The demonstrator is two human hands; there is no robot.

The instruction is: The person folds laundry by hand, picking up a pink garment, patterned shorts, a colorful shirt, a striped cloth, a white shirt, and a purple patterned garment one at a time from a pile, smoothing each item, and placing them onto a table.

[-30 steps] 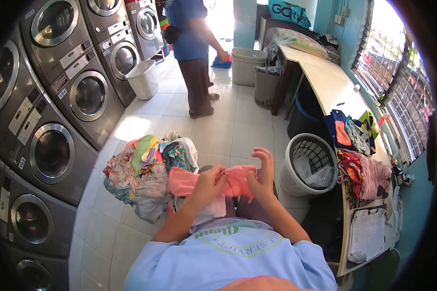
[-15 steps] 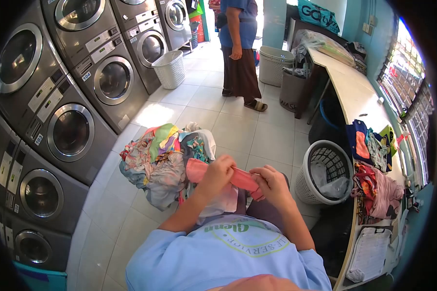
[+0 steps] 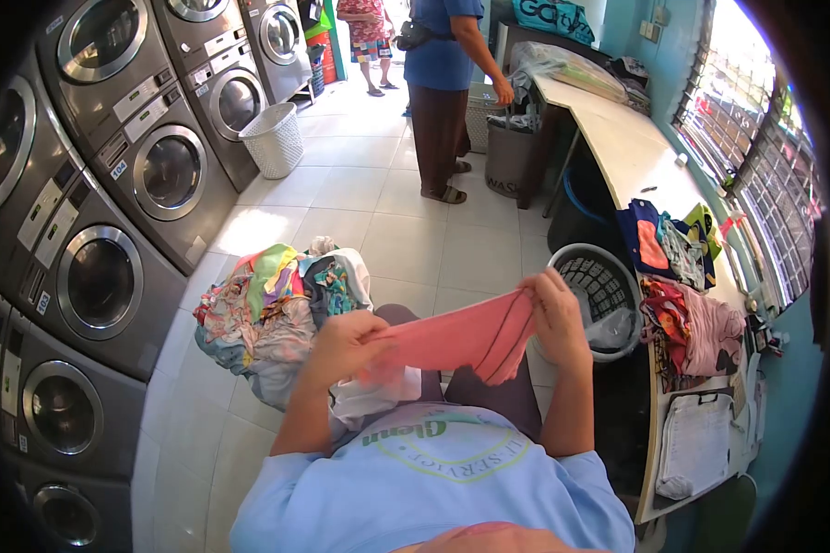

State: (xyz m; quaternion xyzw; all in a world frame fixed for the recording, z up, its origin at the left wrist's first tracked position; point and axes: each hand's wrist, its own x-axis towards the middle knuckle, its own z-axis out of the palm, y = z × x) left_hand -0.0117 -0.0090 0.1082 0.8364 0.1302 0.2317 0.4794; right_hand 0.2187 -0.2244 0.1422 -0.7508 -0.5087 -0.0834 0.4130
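Observation:
A pink garment (image 3: 461, 339) is stretched between both my hands above my lap. My left hand (image 3: 341, 346) grips its left end, close to a white cloth (image 3: 371, 398) lying on my lap. My right hand (image 3: 555, 313) holds the right end, raised and pulled out toward the laundry basket (image 3: 572, 269). I wear a light blue shirt with green lettering.
A heap of mixed coloured clothes (image 3: 272, 318) lies on the tiled floor at my left. Stacked washing machines (image 3: 101, 203) line the left wall. Folded clothes (image 3: 687, 276) sit on a long counter (image 3: 632, 157) at right. A person in blue (image 3: 443, 83) stands ahead; a white basket (image 3: 272, 138) beyond.
My hands have moved apart, pulling the bunched pink garment out wide; my right hand went up and to the right. The person ahead shifted toward the counter.

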